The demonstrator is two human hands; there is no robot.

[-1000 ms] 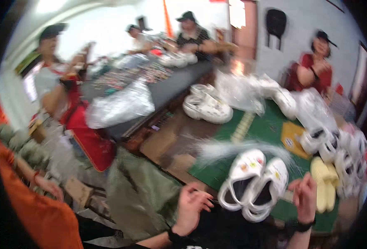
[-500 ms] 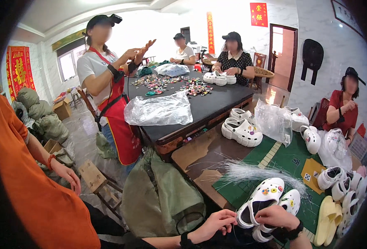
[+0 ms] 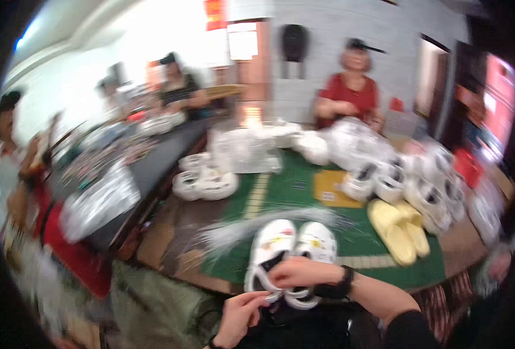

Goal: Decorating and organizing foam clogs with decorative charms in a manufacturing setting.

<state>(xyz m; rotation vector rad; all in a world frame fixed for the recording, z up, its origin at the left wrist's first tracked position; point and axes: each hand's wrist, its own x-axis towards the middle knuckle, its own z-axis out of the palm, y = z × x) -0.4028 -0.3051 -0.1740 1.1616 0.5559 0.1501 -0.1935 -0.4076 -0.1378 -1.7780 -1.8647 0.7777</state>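
Observation:
A pair of white clogs with small coloured charms stands side by side at the table's near edge, the left clog (image 3: 275, 241) and the right clog (image 3: 317, 243). My right hand (image 3: 307, 272) reaches across both from the right, its fingers closed at the heel opening of the left clog. Beside that heel, my left hand (image 3: 243, 317) has thumb and fingertips pinched together. Whatever lies in the pinch is too small and blurred to name. Just beyond the shoes spreads a bundle of thin clear plastic strands (image 3: 234, 232).
Yellow slippers (image 3: 392, 235) and several white clogs (image 3: 362, 181) are on the right. Another white pair (image 3: 205, 183) and clear plastic bags (image 3: 243, 151) stand farther back. A person in red (image 3: 350, 96) sits opposite; others are around the dark table (image 3: 173, 145) at left.
The view has swung right, so the clogs and my hands appear farther left and the person in orange is out of sight. Both hands stay at the left clog's heel.

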